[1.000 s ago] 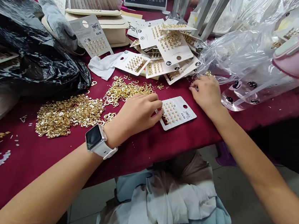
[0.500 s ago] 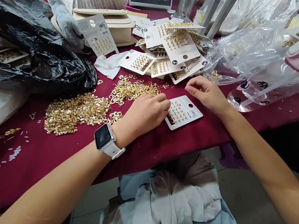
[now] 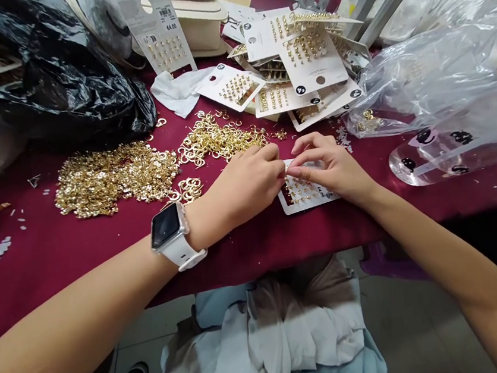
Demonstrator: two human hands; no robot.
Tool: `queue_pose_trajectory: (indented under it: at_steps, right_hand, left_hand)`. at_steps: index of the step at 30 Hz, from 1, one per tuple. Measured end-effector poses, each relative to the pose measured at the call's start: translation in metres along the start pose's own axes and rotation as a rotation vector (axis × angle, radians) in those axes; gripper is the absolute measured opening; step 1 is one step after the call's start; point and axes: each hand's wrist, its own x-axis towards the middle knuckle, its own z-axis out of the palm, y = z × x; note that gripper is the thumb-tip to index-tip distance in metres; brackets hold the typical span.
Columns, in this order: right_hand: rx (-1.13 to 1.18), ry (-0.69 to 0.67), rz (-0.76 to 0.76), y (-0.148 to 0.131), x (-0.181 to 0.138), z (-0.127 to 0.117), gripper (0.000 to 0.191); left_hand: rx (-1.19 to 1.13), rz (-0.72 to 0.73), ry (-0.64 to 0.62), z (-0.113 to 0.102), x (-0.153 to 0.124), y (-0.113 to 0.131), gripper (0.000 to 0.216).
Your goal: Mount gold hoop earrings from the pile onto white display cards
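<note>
A white earring card (image 3: 310,194) with rows of small gold earrings lies on the dark red tablecloth (image 3: 102,245) near the front edge. My left hand (image 3: 243,184), a white smartwatch (image 3: 171,234) on its wrist, rests curled on the card's left edge, fingers pressed together. My right hand (image 3: 329,165) lies over the card's top, thumb and forefinger pinched close to the left fingertips; what they pinch is too small to make out. Loose gold earrings (image 3: 220,142) are heaped just behind my left hand.
A wider heap of gold pieces (image 3: 108,178) lies to the left. Filled cards (image 3: 298,67) are stacked behind. A black plastic bag (image 3: 52,77) sits at back left, clear plastic bags (image 3: 437,75) at right. Cloth (image 3: 287,332) lies on my lap.
My right hand moved left from the clear bag's edge onto the card, meeting my left fingertips. My left hand stayed on the card's left edge.
</note>
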Motion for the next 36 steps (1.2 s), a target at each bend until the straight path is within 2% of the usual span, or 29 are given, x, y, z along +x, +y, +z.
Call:
queue_pose_trajectory:
  at_steps: [8, 15, 20, 27, 36]
  right_hand:
    - [-0.054, -0.052, -0.021, -0.0004, -0.0011, -0.0022, 0.04]
    - [-0.062, -0.034, -0.025, 0.001, -0.0013, -0.0007, 0.042]
    - [-0.077, -0.049, -0.043, 0.0005, -0.0012, -0.0015, 0.039]
    - [-0.083, -0.015, -0.082, 0.0026, -0.0029, -0.0011, 0.038]
    - [-0.292, 0.055, -0.179, -0.003, -0.0055, 0.0007, 0.032]
  left_hand:
    - [0.009, -0.014, -0.014, 0.0003, 0.0008, 0.0007, 0.027]
    - [0.036, 0.031, 0.048, 0.0034, -0.001, -0.0007, 0.027]
    - [0.042, -0.016, -0.006, 0.0011, -0.0005, 0.0017, 0.026]
    - [0.054, -0.018, -0.021, 0.0005, 0.0003, 0.0025, 0.026]
    - [0.06, 0.015, 0.015, 0.003, -0.0011, 0.001, 0.029]
